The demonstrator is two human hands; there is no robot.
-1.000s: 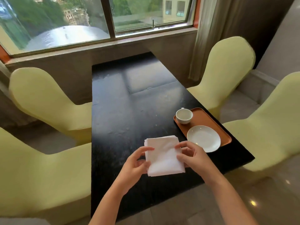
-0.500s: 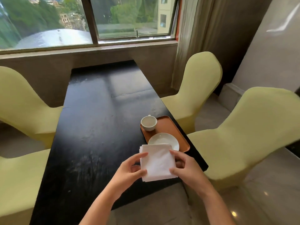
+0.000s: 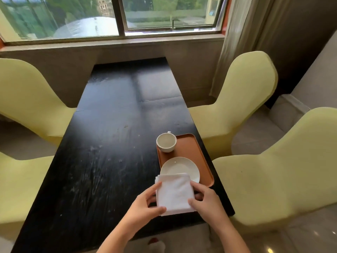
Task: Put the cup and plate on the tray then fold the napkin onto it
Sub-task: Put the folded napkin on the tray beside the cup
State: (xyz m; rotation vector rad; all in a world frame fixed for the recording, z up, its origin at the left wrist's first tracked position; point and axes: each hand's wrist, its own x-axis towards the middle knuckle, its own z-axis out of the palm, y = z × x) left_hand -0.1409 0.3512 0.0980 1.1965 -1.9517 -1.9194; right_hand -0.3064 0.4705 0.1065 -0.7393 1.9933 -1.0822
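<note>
Napkin (image 3: 174,194) folded into a white square, held by both hands at the near end of the tray (image 3: 191,152).

The left hand (image 3: 144,207) pinches the napkin's left edge, its thumb on top near the lower corner and a finger lying along the upper left side; the right hand (image 3: 206,199) grips the right edge with curled fingers and its thumb on the cloth. The napkin's far edge overlaps the near rim of the white plate (image 3: 180,168), which lies on the orange tray. A white cup (image 3: 166,142) stands upright at the tray's far left corner, apart from the plate. The tray sits by the right edge of a black table (image 3: 109,152), with pale yellow chairs (image 3: 273,170) on both sides and a window (image 3: 116,15) beyond the far end.
</note>
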